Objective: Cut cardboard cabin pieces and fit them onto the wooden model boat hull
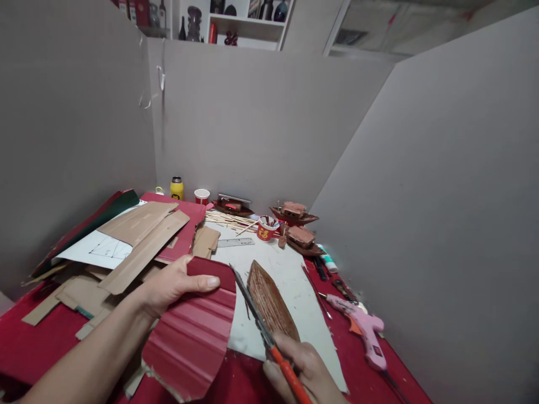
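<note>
My left hand grips the top edge of a red corrugated cardboard piece, thumb laid across its face. The piece has a rounded outline and tilts toward me. My right hand is closed round the orange handles of a pair of scissors. The blades point up and left, close to the cardboard's right edge. A brown boat-shaped hull lies just behind the scissors on a white sheet.
Brown cardboard strips and paper pile up at the left. A pink glue gun lies at the right on the red table. Model boats, a red cup, a ruler, sticks and a yellow bottle sit at the back. Grey partitions enclose the table.
</note>
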A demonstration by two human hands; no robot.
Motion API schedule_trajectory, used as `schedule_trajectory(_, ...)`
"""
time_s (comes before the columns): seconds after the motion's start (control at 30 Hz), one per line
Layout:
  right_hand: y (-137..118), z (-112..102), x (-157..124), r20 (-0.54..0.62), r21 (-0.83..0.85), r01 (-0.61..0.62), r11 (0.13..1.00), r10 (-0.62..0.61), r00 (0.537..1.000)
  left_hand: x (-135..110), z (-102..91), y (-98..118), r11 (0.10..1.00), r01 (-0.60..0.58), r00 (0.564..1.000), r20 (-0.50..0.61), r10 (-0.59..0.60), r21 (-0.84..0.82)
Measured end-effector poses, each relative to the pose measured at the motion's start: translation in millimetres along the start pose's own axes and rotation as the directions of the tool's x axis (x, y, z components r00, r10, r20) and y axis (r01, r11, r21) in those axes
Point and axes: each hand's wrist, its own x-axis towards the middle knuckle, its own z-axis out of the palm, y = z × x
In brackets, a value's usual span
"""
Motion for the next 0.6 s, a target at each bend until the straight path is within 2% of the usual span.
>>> schedule_trajectory(0.2,10.0,-3.2,-1.8,0.133,0.007,-0.015,1.0,0.014,0.991,-4.1,-6.9,6.9,0.996,0.034,0.996,0.084,-0.041,0.083)
schedule_trajectory(0.27,7.3,-2.9,-2.1,0.098,0.041,-0.02,0.999,0.016,0.995,-5.9,-7.6,8.4,0.995,0.035,0.994,0.101,-0.044,0.089)
schedule_trajectory(0.33,3.1,-2.7,-2.8,0.029,0.145,-0.058,0.988,0.054,0.998,-6.7,-8.6,8.7,0.995,0.048,0.994,0.09,-0.056,0.09)
schedule_trajectory(0.43,-0.5,-2.7,-4.1,-0.032,0.377,-0.207,0.903,0.236,0.971,-3.3,-7.4,4.2,0.987,0.089,0.991,0.09,-0.102,0.135)
schedule_trajectory(0.5,0.3,-2.2,-3.4,-0.05,0.47,-0.257,0.844,0.316,0.947,1.6,-2.2,-3.1,0.974,0.113,0.979,0.146,-0.143,0.195)
schedule_trajectory(0.6,2.3,0.6,1.0,-0.075,0.49,-0.223,0.843,0.295,0.952,8.2,12.6,-19.3,0.943,0.101,0.929,0.309,-0.203,0.316)
